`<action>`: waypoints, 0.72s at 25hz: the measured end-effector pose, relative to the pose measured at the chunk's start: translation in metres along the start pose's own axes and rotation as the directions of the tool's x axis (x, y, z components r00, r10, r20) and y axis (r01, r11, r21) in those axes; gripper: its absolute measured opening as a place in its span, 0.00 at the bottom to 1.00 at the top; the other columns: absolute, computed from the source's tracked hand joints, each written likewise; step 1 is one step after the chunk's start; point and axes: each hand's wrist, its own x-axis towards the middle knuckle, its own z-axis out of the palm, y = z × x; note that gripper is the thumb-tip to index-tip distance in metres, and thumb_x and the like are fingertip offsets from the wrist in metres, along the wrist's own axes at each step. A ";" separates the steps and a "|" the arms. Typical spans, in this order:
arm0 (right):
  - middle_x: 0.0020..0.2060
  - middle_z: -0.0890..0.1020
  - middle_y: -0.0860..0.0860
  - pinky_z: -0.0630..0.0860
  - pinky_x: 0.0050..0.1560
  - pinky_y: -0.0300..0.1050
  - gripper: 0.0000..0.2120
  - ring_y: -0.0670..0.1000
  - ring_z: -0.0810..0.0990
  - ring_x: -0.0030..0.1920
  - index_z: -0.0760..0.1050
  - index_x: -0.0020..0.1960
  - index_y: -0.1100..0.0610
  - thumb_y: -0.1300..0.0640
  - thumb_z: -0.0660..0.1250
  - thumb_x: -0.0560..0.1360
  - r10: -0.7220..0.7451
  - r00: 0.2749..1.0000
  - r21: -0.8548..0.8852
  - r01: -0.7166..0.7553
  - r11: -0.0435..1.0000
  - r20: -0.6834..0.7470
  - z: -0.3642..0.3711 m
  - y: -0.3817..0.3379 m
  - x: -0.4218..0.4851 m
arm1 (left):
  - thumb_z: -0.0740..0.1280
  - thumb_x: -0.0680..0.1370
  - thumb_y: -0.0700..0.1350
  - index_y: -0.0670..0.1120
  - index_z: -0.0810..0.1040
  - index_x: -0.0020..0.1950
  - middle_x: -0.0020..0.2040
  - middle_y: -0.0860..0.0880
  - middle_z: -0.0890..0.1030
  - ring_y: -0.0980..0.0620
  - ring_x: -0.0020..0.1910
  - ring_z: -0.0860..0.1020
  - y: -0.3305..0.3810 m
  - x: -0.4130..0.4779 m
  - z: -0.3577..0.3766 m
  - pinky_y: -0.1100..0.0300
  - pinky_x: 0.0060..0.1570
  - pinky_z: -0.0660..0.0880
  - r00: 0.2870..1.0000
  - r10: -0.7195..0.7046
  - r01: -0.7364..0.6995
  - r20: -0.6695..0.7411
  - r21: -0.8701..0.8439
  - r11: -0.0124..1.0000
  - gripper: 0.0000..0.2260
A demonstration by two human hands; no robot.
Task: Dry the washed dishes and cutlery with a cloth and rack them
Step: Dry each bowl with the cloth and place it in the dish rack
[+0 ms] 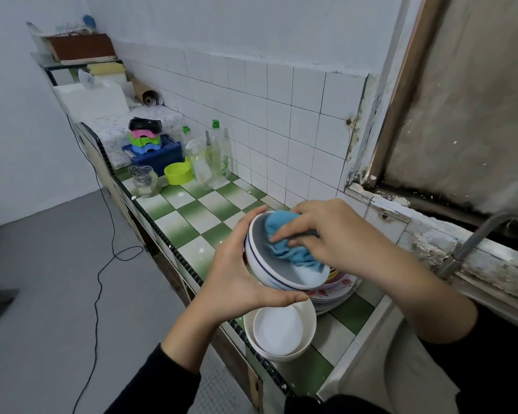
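Above the near end of the green-and-white checkered counter, the left hand holds a white bowl with a blue stripe tilted towards the camera. Its thumb lies along the near underside and its fingers wrap the far rim, clamped on the bowl. The right hand reaches into the bowl from the right, fingers close together and curled down onto a bunched blue cloth, pressing it against the inside. The thumb is hidden, so it probably pinches the cloth, though I cannot tell.

Just below, two nested white bowls sit at the counter's near edge, beside a stack of patterned plates. Far left stand clear bottles, a green cup, a glass jar and a blue crate. A metal tap rises at right.
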 end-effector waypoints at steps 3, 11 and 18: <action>0.43 0.82 0.40 0.74 0.52 0.36 0.13 0.41 0.80 0.47 0.85 0.50 0.47 0.62 0.74 0.70 -0.011 0.997 0.427 0.045 0.903 -0.082 0.022 -0.003 -0.006 | 0.82 0.53 0.50 0.45 0.65 0.71 0.59 0.53 0.80 0.50 0.59 0.79 0.001 0.000 -0.003 0.54 0.59 0.76 1.000 0.009 -0.009 0.004 -0.011 1.000 0.50; 0.50 0.80 0.48 0.75 0.52 0.50 0.14 0.50 0.77 0.50 0.83 0.53 0.42 0.59 0.68 0.75 -0.088 0.985 -0.106 0.105 0.989 0.150 0.000 0.002 -0.006 | 0.83 0.52 0.51 0.50 0.65 0.72 0.61 0.55 0.78 0.51 0.61 0.78 -0.001 -0.015 -0.002 0.52 0.60 0.76 1.000 0.017 -0.017 -0.021 0.012 1.000 0.50; 0.42 0.85 0.45 0.77 0.50 0.34 0.15 0.42 0.82 0.45 0.84 0.46 0.46 0.66 0.74 0.70 -0.148 0.963 0.639 -0.031 0.768 0.226 0.015 -0.013 -0.008 | 0.83 0.52 0.51 0.48 0.66 0.72 0.58 0.50 0.80 0.46 0.59 0.80 -0.008 -0.022 -0.013 0.49 0.58 0.77 0.998 0.050 -0.049 -0.026 0.024 0.998 0.51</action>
